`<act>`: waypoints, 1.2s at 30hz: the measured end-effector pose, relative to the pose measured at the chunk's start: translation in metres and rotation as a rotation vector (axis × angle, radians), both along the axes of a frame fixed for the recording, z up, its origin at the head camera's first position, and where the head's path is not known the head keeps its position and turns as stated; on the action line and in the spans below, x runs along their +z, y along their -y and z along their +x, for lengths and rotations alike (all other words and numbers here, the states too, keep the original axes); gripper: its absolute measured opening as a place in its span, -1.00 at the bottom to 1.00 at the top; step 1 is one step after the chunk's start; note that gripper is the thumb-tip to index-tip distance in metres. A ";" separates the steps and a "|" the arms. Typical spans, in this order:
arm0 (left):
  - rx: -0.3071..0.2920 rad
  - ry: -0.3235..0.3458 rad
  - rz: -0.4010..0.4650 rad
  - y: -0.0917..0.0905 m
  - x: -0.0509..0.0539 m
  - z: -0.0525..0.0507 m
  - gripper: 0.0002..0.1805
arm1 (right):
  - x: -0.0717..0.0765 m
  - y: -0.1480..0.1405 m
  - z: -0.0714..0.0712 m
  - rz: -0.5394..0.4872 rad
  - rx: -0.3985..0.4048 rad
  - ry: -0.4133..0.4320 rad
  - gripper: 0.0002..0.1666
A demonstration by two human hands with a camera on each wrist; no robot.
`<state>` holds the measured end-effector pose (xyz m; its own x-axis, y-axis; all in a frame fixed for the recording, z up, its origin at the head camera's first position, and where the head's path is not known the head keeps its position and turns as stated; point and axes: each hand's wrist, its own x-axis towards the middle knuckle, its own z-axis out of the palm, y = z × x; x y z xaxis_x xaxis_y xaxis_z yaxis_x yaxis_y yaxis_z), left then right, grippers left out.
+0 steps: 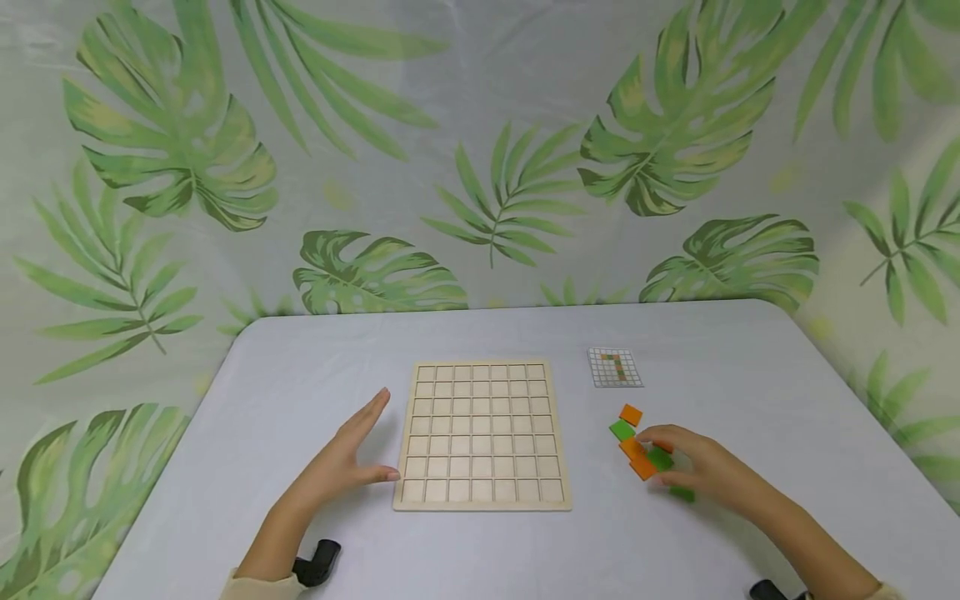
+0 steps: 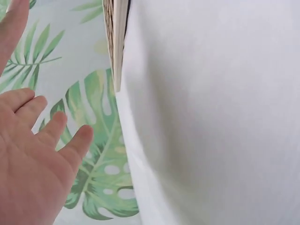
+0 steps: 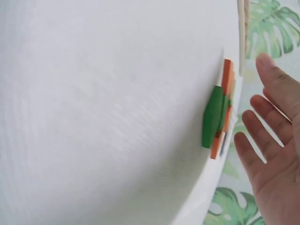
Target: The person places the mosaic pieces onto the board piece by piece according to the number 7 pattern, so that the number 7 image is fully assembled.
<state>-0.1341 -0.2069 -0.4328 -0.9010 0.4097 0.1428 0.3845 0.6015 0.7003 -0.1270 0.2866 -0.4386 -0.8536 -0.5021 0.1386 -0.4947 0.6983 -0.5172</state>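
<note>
A square wooden board [image 1: 483, 505] with a grid of shallow cells lies in the middle of the table. At its left edge my left hand [image 1: 348, 458] is spread, thumb close to the board's lower left side, holding nothing. On the right, several orange tiles [image 1: 642, 467] and green tiles [image 1: 622, 430] lie in a loose cluster. My right hand [image 1: 693, 462] hovers over that cluster with fingers apart and partly hides some tiles. In the right wrist view, a gap shows between the fingers [image 3: 262, 136] and the green tile [image 3: 213, 117].
A small card [image 1: 616, 367] printed with a grid and a coloured pattern lies behind the tiles. White cloth covers the table [image 1: 330, 358]; a leaf-printed curtain [image 1: 495, 192] hangs behind it. A black wrist device [image 1: 318, 563] sits at my left wrist.
</note>
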 end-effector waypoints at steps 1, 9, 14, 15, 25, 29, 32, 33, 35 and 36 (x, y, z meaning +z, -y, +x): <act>-0.005 0.020 0.010 -0.001 -0.002 0.000 0.16 | -0.002 0.000 0.000 -0.004 0.006 0.028 -0.40; 0.005 0.195 0.058 -0.011 -0.007 0.007 0.01 | -0.010 -0.001 -0.003 -0.005 0.037 0.103 -0.58; 0.019 0.205 0.038 -0.008 -0.023 0.006 -0.02 | -0.011 -0.001 -0.005 0.017 0.044 0.109 -0.63; 0.017 0.202 0.039 -0.007 -0.025 0.006 -0.03 | -0.011 -0.001 -0.005 0.025 0.036 0.118 -0.62; 0.004 0.189 0.007 -0.006 -0.034 0.007 -0.11 | -0.010 0.005 -0.006 0.085 0.015 0.124 -0.67; -0.024 0.160 -0.019 -0.005 -0.035 0.007 -0.13 | -0.005 0.008 -0.007 0.092 0.007 0.093 -0.66; -0.037 0.148 -0.040 -0.005 -0.035 0.007 -0.14 | 0.001 0.013 -0.010 0.057 0.003 0.079 -0.65; -0.038 0.145 -0.045 -0.005 -0.034 0.007 -0.14 | 0.003 0.016 -0.012 0.037 0.003 0.073 -0.65; -0.037 0.145 -0.051 -0.005 -0.034 0.007 -0.14 | 0.009 0.021 -0.017 0.005 0.012 0.055 -0.66; -0.035 0.144 -0.054 -0.005 -0.034 0.007 -0.14 | 0.012 0.025 -0.020 -0.012 0.013 0.046 -0.66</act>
<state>-0.1268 -0.2019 -0.4668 -0.8954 0.4452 -0.0096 0.3042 0.6273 0.7169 -0.1467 0.2616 -0.4270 -0.8527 -0.5117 0.1054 -0.4791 0.6855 -0.5482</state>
